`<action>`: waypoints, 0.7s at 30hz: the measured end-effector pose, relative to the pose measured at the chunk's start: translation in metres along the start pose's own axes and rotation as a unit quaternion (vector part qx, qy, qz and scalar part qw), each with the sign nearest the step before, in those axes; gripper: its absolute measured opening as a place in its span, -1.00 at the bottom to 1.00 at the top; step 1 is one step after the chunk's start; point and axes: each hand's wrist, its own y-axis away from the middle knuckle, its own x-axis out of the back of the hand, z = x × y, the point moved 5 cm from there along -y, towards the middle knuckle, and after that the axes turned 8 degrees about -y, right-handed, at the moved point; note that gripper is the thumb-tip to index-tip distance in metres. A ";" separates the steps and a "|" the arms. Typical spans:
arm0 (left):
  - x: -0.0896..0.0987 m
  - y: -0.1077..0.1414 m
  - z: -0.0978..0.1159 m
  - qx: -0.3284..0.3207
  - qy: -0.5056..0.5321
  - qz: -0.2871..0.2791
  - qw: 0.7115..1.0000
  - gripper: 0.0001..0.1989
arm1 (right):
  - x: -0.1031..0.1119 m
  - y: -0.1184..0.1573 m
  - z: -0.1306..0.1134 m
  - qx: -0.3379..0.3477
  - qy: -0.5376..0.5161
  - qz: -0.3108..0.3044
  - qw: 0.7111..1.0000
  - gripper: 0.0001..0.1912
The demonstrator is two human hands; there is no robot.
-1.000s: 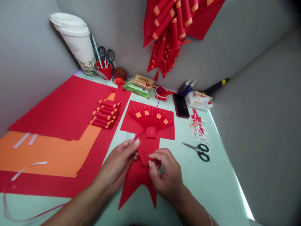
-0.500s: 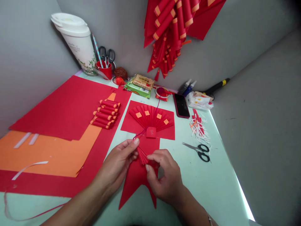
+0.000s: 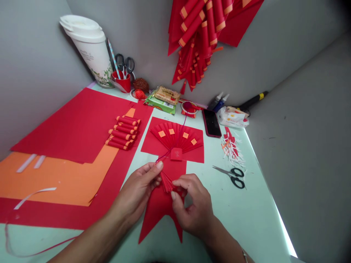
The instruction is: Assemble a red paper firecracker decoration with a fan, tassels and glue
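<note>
My left hand [image 3: 137, 193] is closed, with thumb and fingers pinching the top of a red paper tassel [image 3: 166, 181]. The tassel's strands fan out down to the right, and a dark purple-red cord [image 3: 163, 156] runs up from the pinch. On the right, my right hand [image 3: 196, 204] has its curled forefinger at the strand ends, its thumb a small gap apart. Beneath both hands lies a red paper banner [image 3: 161, 210] with a forked lower end. Above them sits a pleated red paper fan [image 3: 175, 137] with small orange squares and a red square at its base.
Red paper rolls [image 3: 123, 133] with orange ends lie on red and orange sheets [image 3: 65, 124] at left. Black-handled scissors [image 3: 233, 176], paper scraps [image 3: 231, 146] and a phone [image 3: 211, 123] are at right. A white cup [image 3: 90, 51] stands behind; red paper ornaments [image 3: 197, 40] hang above.
My right hand has shifted very slightly to the right at the strand ends. The left hand keeps its pinch on the tassel, and everything else is still.
</note>
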 end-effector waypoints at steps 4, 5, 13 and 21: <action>-0.001 0.001 0.000 0.000 0.000 -0.003 1.000 -0.70 | 0.000 -0.001 0.001 0.005 0.008 0.009 1.000 -0.73; -0.001 0.002 0.000 0.001 0.000 -0.004 1.000 -0.70 | 0.000 -0.001 0.002 0.004 0.009 0.011 1.000 -0.73; -0.002 0.001 0.000 0.005 -0.004 -0.006 1.000 -0.70 | 0.001 -0.003 0.001 0.005 0.018 0.034 0.999 -0.75; -0.001 0.002 0.001 0.000 -0.007 -0.005 1.000 -0.70 | 0.001 -0.003 0.001 0.002 0.010 0.032 0.999 -0.77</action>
